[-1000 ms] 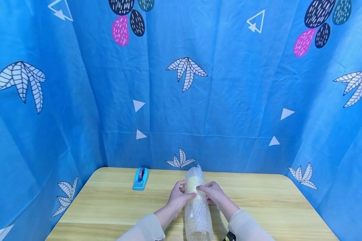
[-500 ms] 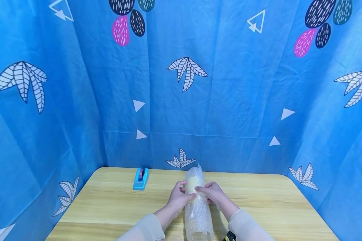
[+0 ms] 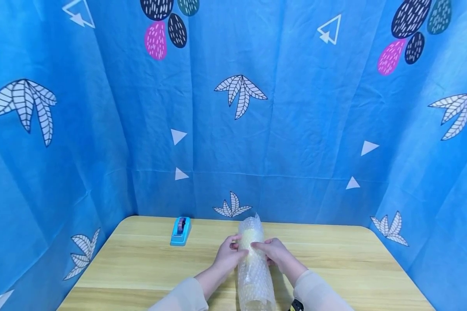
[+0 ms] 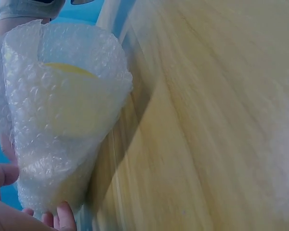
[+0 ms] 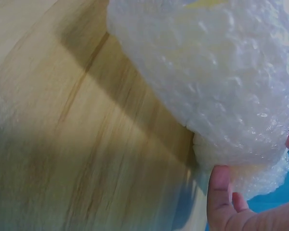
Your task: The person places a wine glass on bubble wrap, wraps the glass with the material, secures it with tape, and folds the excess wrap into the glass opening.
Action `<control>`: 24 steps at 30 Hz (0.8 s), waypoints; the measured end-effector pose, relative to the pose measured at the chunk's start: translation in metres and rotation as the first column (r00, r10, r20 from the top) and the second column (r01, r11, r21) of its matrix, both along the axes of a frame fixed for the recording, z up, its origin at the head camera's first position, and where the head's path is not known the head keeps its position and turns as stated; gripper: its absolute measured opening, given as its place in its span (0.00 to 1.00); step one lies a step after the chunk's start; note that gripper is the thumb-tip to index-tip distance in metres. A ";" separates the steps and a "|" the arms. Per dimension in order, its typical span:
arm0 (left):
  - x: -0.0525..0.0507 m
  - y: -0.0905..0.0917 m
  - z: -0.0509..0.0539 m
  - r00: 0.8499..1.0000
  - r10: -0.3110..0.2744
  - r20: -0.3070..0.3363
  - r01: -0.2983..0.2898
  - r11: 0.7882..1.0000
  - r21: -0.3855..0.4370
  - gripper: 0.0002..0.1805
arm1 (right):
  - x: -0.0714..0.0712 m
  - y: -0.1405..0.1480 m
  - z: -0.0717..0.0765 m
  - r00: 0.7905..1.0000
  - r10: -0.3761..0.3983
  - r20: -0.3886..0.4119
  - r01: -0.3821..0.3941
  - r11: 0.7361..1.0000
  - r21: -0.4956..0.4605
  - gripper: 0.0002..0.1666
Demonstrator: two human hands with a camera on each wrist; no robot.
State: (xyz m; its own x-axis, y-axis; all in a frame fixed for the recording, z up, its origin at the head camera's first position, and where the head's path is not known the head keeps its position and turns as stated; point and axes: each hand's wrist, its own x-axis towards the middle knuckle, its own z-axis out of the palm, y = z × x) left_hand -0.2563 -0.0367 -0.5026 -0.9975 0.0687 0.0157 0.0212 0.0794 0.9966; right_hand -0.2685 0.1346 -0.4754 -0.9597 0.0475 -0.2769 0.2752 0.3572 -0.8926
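Observation:
A roll of bubble wrap (image 3: 255, 276) lies lengthwise on the table, with something yellowish showing through it. My left hand (image 3: 227, 256) grips its left side, thumb on top; my right hand (image 3: 277, 254) grips the right side at about the same height, thumb tip near the left one. In the left wrist view the wrap (image 4: 62, 110) has an open end with a yellow edge inside, and fingers of my left hand (image 4: 19, 207) curve about its far part. The right wrist view has my right hand (image 5: 250, 211) against the lower part of the wrap (image 5: 231, 82).
A light blue tape dispenser (image 3: 180, 232) with a roll of tape stands on the wooden table (image 3: 140, 263), back left of the wrap. Blue patterned cloth (image 3: 233, 147) hangs behind and on both sides of the table.
My right thumb has shifted slightly left on top of the wrap. Both hands keep their grip, and the wrap has barely moved.

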 end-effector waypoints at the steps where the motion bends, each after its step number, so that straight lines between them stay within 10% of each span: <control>1: 0.000 -0.002 -0.001 1.000 -0.003 -0.006 0.003 1.000 -0.002 0.32 | 0.000 0.000 0.000 1.000 0.008 0.007 -0.008 1.000 -0.003 0.24; 10: -0.001 -0.031 -0.003 0.995 -0.058 -0.076 0.046 0.988 -0.147 0.17 | 0.002 0.002 0.000 0.999 0.035 0.019 -0.036 0.999 0.003 0.21; 24: -0.017 -0.083 0.029 0.986 0.010 -0.167 -0.069 0.933 -0.353 0.08 | 0.004 0.001 0.000 0.997 0.077 0.012 -0.077 0.997 -0.024 0.21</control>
